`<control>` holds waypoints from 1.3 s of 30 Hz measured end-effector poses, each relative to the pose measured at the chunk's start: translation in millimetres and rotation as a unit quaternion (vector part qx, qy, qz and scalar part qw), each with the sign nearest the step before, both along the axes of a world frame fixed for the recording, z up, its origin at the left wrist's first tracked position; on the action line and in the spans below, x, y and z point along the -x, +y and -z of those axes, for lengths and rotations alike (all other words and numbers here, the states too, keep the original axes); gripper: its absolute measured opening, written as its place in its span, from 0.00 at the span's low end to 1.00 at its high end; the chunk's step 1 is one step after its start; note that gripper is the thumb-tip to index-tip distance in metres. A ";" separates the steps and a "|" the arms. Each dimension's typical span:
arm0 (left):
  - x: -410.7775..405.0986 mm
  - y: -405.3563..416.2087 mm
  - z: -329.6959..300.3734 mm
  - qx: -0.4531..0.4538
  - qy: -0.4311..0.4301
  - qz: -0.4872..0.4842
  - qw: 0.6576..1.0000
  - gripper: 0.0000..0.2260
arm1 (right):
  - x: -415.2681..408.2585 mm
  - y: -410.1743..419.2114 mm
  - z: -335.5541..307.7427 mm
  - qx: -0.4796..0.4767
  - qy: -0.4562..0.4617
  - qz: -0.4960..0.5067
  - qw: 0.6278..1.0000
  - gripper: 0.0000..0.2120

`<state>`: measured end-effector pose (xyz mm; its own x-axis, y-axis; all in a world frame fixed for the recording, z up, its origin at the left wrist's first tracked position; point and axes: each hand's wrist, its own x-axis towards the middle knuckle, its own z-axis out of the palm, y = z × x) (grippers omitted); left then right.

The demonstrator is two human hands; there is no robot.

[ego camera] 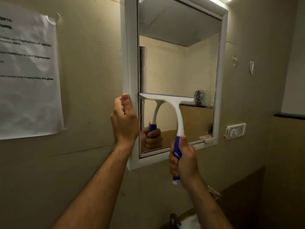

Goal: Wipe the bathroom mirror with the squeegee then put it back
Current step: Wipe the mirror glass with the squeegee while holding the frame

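While our right hand [184, 160] closes around the blue grip of the squeegee [171, 113], the handle stands nearly upright and its blade lies level against the mirror [179, 63], in the lower half, at the left edge of the glass. Our left hand [124, 119] grips the white frame [130, 47] beside the blade. A paper sheet [28, 71] hangs left on the wall; a switch plate [236, 131] sits right.
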<state>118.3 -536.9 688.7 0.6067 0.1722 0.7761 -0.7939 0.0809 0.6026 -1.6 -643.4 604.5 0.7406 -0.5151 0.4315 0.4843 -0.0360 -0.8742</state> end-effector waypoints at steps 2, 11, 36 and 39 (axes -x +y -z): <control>-1.1 0.1 0.4 0.001 0.001 0.003 1.000 0.19 | -0.5 -1.8 5.9 -0.007 0.003 0.000 1.000 0.25; 2.5 -0.1 4.7 0.000 0.040 -0.001 0.999 0.20 | 12.8 1.5 36.2 -0.023 0.049 -0.005 0.999 0.27; 8.6 -0.5 22.2 -0.027 0.079 -0.042 0.996 0.18 | 45.6 -2.4 73.3 -0.003 0.149 0.032 0.988 0.26; 7.4 -0.4 23.2 -0.027 0.079 -0.038 0.996 0.19 | 45.4 -1.3 78.6 -0.014 0.156 0.022 0.987 0.26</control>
